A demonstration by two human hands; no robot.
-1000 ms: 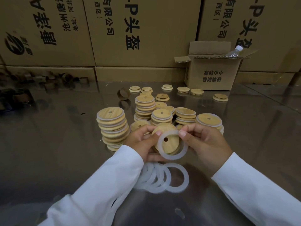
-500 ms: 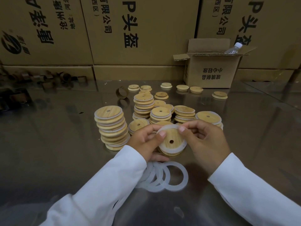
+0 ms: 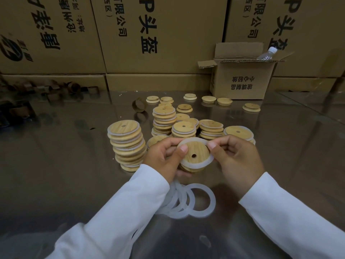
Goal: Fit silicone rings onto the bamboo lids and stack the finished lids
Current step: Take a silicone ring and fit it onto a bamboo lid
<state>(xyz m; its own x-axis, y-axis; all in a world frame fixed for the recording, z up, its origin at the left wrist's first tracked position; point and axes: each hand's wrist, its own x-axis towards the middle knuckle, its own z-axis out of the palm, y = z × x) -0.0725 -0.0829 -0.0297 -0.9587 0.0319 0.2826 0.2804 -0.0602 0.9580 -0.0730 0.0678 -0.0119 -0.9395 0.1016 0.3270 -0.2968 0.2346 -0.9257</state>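
Head camera: a person in white sleeves [image 3: 115, 212] holds a round bamboo lid [image 3: 196, 152] above a shiny metal table [image 3: 65, 165], its small centre hole facing up. The left hand [image 3: 164, 157] curls under the lid, thumb pressed on its near-left edge. The right hand [image 3: 235, 157] pinches the right edge of a translucent silicone ring [image 3: 205, 164] that sits around the lid's raised face. Loose rings [image 3: 200, 214] lie overlapping on the table just below the hands. A tall stack of ringed lids [image 3: 127, 143] leans just left of the left hand, with shorter stacks [image 3: 164, 118] behind the hands. Single lids [image 3: 251, 107] are scattered farther back, near a small open carton [image 3: 240, 81] holding a water bottle [image 3: 267, 54]. Large printed cartons [image 3: 158, 34] line the rear.
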